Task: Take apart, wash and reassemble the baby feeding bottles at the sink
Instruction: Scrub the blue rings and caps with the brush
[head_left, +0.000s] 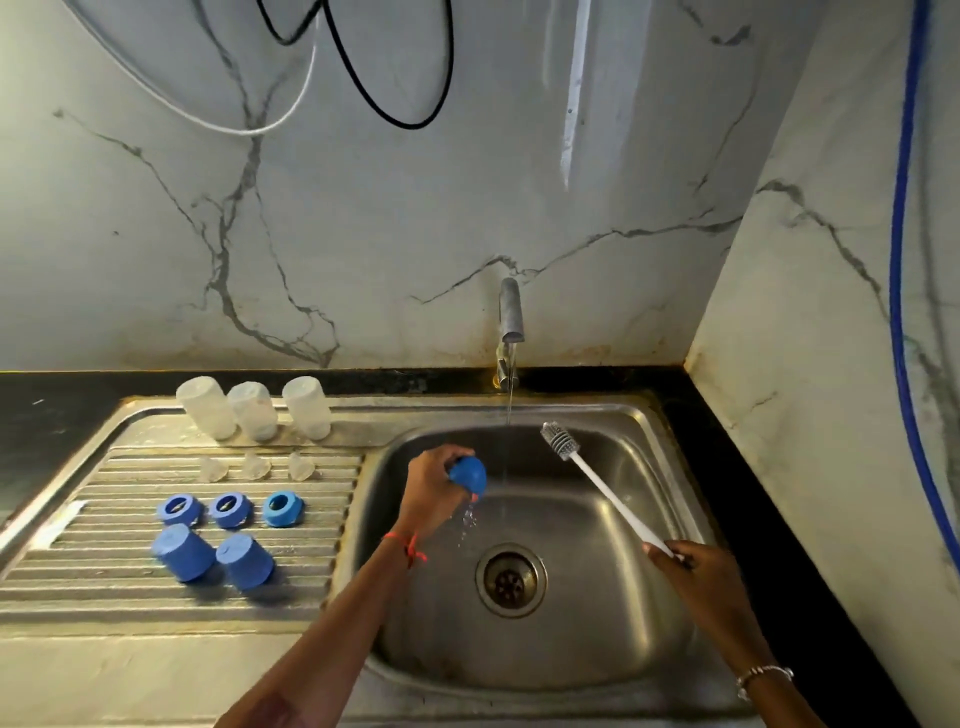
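While a thin stream of water (508, 415) falls from the tap (510, 312), a blue cap (469, 475) is held over the left part of the sink (652, 467), just left of the stream and apart from it. The left hand (428, 493) grips this cap with its fingers curled round it from the left side, and drops fall from under it toward the basin floor. A red thread (410, 548) circles that wrist.

On the right, the right hand (685, 566) pinches the near end of the bottle brush (597, 483) by its white handle. The brush slants up and away over the basin, its grey bristled head near the back rim, to the right of the stream. A beaded bracelet (763, 674) sits on that wrist. The drain (510, 579) lies between the two forearms.

To the left, the ribbed drainboard (311, 587) carries the other parts in rows. Three clear bottle bodies (253, 410) stand upside down along its back edge, side by side. In front of them are three clear teats (255, 466), then three blue collar rings (230, 510), then two more blue caps (184, 552), mouths down.

A black counter (727, 467) borders the sink, with a veined marble wall (363, 234) behind. A black cable (405, 119) and a white cable (234, 127) loop across the wall, and a blue hose (901, 260) hangs at the right.
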